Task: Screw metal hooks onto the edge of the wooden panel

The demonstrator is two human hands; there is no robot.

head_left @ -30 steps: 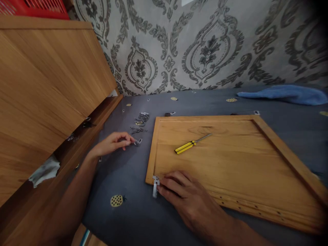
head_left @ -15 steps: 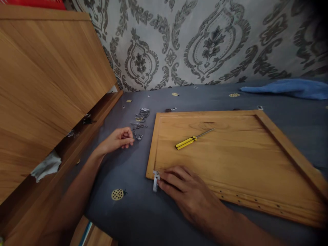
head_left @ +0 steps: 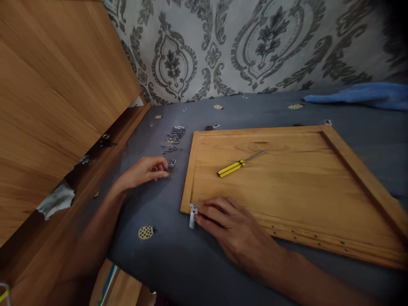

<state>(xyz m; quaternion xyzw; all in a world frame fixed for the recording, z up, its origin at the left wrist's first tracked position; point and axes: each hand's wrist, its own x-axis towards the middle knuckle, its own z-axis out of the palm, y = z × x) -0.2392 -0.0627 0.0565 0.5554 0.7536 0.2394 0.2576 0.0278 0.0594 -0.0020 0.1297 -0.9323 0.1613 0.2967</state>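
Note:
My left hand [head_left: 148, 172] is closed in a pinch above the grey sheet, with the tip of what looks like a small screw [head_left: 169, 177] showing at the thumb. Just beyond it lie a curved silvery metal piece [head_left: 172, 163] and several screws [head_left: 171, 148]. A wooden panel [head_left: 287, 182] with a raised frame lies flat on the right. At its near left corner, the fingers of my right hand [head_left: 229, 223] press a small metal bracket [head_left: 193, 214] against the edge; the palm rests over the panel. A yellow-handled screwdriver [head_left: 232, 168] lies on the panel.
More metal fittings [head_left: 177, 132] are piled on the patterned grey sheet [head_left: 127, 242]. A wooden cabinet [head_left: 63, 85] leans in from the left, with a ledge [head_left: 124, 142] below. Blue cloth [head_left: 366, 97] lies at the back right, before the patterned wall [head_left: 213, 38].
My left hand has shifted slightly toward the panel and now shows the small screw at its fingertips. My right hand stays on the bracket. The view has tilted down a little.

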